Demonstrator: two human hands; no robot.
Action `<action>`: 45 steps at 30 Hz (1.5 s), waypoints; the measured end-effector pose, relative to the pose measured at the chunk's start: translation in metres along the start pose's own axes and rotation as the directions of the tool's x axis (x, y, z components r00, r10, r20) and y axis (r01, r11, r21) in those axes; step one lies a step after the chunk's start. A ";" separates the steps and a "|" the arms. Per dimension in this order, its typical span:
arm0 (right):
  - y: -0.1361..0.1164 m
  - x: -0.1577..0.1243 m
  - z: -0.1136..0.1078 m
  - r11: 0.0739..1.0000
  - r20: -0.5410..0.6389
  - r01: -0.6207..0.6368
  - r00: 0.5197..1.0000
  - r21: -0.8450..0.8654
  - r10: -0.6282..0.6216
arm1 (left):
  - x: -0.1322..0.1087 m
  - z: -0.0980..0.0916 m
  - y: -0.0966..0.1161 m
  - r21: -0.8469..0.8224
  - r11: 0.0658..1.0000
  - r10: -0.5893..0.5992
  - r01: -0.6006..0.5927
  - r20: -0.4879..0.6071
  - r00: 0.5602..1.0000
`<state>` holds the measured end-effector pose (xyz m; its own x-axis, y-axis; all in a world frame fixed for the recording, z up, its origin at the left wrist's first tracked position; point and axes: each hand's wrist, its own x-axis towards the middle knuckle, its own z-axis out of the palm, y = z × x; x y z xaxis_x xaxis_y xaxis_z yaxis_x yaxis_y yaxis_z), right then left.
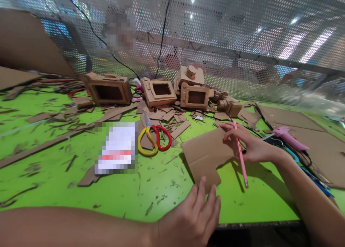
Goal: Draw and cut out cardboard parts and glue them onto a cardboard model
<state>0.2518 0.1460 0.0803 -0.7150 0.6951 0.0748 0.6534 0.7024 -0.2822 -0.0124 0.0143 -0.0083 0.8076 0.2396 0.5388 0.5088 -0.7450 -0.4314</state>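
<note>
A flat cut piece of brown cardboard (205, 154) lies on the green table (151, 193). My left hand (194, 218) rests at the table's near edge, fingers stretched out and touching the cardboard's near corner. My right hand (249, 144) lies over the cardboard's right side, fingers closed round a pink pencil (240, 156) whose tip points toward me. Red and yellow scissors (154, 138) lie to the left of the cardboard.
Several cardboard camera models (161, 91) and scraps stand at the back before a perforated metal screen (215, 35). A pink glue gun (289, 138) and big cardboard sheets (318, 139) lie at the right. A blurred white paper (117, 148) lies left of the scissors.
</note>
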 end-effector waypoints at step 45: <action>-0.011 0.017 0.039 0.971 -0.174 -0.179 0.963 0.158 0.206 | 0.003 0.008 -0.002 -0.189 0.974 0.107 -0.122 -0.092 0.990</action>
<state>0.2229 0.1440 0.0478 -0.5108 0.8404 0.1809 0.7229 0.5338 -0.4387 -0.0088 0.0216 -0.0114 0.8265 0.1007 0.5539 0.3408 -0.8726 -0.3498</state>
